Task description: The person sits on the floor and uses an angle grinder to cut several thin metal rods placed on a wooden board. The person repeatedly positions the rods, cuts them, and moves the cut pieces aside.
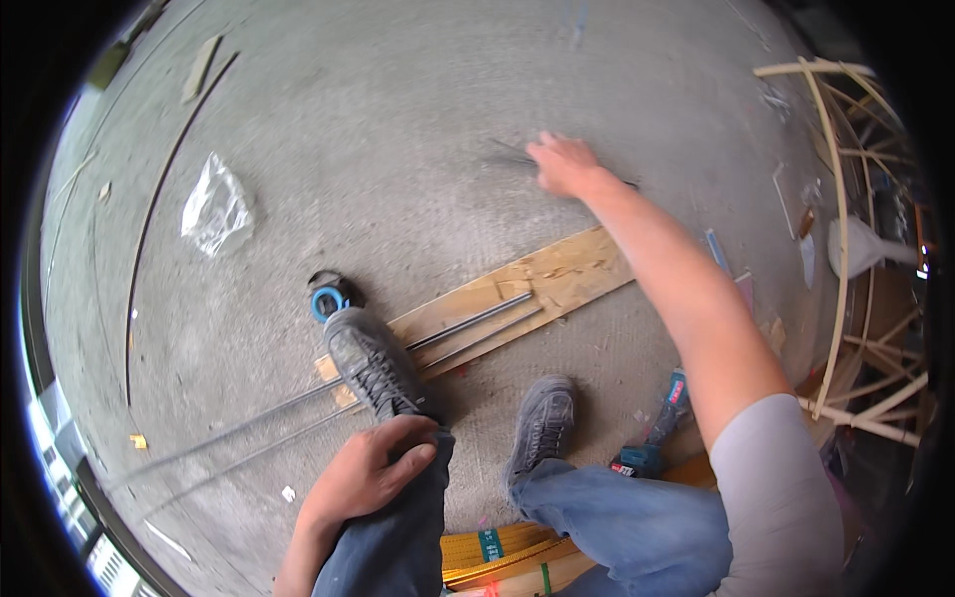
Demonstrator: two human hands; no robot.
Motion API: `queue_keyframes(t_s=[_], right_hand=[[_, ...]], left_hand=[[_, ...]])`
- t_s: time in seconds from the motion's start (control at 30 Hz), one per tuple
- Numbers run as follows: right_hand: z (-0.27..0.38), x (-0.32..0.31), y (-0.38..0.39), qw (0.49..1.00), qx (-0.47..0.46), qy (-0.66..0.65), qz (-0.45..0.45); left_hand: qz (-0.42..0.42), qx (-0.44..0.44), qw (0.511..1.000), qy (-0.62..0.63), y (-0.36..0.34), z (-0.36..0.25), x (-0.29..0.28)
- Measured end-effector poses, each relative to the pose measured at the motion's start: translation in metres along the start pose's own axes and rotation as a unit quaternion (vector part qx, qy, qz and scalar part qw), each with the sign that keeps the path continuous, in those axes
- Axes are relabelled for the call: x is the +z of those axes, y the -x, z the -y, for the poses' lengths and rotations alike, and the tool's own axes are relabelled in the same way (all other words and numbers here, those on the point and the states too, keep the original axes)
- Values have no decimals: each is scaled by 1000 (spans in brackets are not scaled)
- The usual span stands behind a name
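My right hand (pixel 562 164) is stretched far forward over the concrete floor (pixel 398 189), its fingers closed. Thin dark pieces, like wire or narrow rods, stick out on either side of it; motion blur hides their kind. My left hand (pixel 383 463) lies on my left knee, fingers resting over the jeans, with nothing in it. Between my reach and my shoes, a chipboard strip (pixel 572 267) lies slantwise. Two long thin metal rods (pixel 482 318) rest across it and run off to the lower left, passing by my left shoe (pixel 376 363).
A blue-and-black round object (pixel 328 300) sits by my left toe. A teal power tool (pixel 647 453) lies right of my right shoe. Yellow strapping (pixel 507 553) is below. Wooden framing (pixel 836 199) stands at right; a clear plastic bag (pixel 217 211) and dark rod (pixel 164 179) lie left.
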State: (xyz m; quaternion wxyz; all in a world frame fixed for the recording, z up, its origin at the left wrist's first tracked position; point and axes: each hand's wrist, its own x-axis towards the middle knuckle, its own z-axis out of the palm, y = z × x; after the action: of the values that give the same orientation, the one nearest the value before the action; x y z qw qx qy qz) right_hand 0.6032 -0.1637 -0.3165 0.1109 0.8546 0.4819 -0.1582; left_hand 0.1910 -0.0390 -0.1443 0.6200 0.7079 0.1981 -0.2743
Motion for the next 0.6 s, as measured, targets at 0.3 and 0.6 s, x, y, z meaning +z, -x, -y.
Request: queue_keyframes(t_s=[0.3,0.6], right_hand=[[70,-59,-12,987,-36,-93,-124],[193,-165,-20,909,-126,-390,-68]], left_hand=[[-3,-11,999,43,10,15,0],[-169,-20,985,-16,-1,27,1]])
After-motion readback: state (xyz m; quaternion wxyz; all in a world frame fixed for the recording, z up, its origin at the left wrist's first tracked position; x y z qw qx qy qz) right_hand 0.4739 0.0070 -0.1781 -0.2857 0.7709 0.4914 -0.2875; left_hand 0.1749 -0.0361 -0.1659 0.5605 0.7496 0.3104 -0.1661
